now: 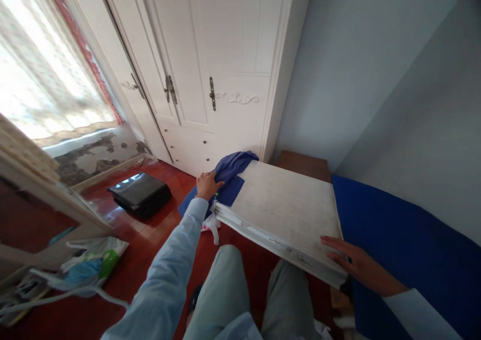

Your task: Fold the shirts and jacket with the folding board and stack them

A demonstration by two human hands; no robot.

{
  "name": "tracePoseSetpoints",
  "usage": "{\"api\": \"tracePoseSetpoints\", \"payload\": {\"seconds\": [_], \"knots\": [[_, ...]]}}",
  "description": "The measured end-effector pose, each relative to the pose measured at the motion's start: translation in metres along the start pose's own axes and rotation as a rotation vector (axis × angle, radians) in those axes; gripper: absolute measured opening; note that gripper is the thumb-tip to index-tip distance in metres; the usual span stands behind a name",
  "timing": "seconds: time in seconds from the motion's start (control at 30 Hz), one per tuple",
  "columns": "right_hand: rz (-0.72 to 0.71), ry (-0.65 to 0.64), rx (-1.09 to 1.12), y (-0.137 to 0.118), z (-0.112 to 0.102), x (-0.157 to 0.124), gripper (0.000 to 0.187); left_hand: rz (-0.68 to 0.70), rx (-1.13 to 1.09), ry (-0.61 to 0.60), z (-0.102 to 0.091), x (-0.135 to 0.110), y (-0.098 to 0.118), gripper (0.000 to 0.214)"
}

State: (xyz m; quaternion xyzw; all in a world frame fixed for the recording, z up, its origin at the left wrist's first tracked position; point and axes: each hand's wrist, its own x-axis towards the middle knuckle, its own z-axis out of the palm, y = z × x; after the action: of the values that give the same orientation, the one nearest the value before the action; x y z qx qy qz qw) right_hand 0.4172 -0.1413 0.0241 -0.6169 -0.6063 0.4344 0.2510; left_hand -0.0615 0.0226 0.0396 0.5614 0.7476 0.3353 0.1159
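Blue cloth (233,170) gripped in L hand (208,184) at far corner of white tabletop (285,209); R hand (356,265) flat, fingers spread, on near edge; prob. best as a brace

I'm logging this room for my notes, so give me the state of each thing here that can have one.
white board: lying flat, slightly tilted.
blue cloth: crumpled, draped over the white board's far corner.
wardrobe doors: shut.
black case: shut, flat on the floor.
left hand: closed on the blue cloth.
right hand: open, flat on the white board's near corner.
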Motion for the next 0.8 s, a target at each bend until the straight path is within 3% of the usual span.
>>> {"api": "tracePoseSetpoints", "payload": {"seconds": [0.1, 0.23, 0.37, 0.53, 0.67, 0.8], "knots": [[-0.017, 0.022, -0.025, -0.017, 0.011, -0.003, 0.068, -0.031, -0.034, -0.089, 0.009, 0.008, -0.008, 0.005], [-0.069, -0.026, -0.104, -0.038, 0.024, -0.003, 0.069, -0.033, -0.056, -0.058, 0.011, 0.014, -0.013, 0.009], [-0.105, -0.09, -0.153, -0.063, 0.041, 0.003, 0.068, -0.005, -0.019, -0.094, 0.007, 0.018, -0.014, 0.031], [-0.219, -0.212, -0.208, -0.103, 0.061, 0.013, 0.062, 0.034, 0.01, -0.145, 0.003, 0.025, -0.012, 0.014], [-0.313, -0.29, -0.214, -0.126, 0.078, 0.026, 0.06, 0.143, 0.004, -0.072, -0.01, 0.021, 0.008, 0.012], [-0.277, -0.241, 0.11, -0.138, 0.108, 0.067, 0.067, 0.482, 0.05, 0.052, -0.016, -0.012, 0.057, 0.024]]}}
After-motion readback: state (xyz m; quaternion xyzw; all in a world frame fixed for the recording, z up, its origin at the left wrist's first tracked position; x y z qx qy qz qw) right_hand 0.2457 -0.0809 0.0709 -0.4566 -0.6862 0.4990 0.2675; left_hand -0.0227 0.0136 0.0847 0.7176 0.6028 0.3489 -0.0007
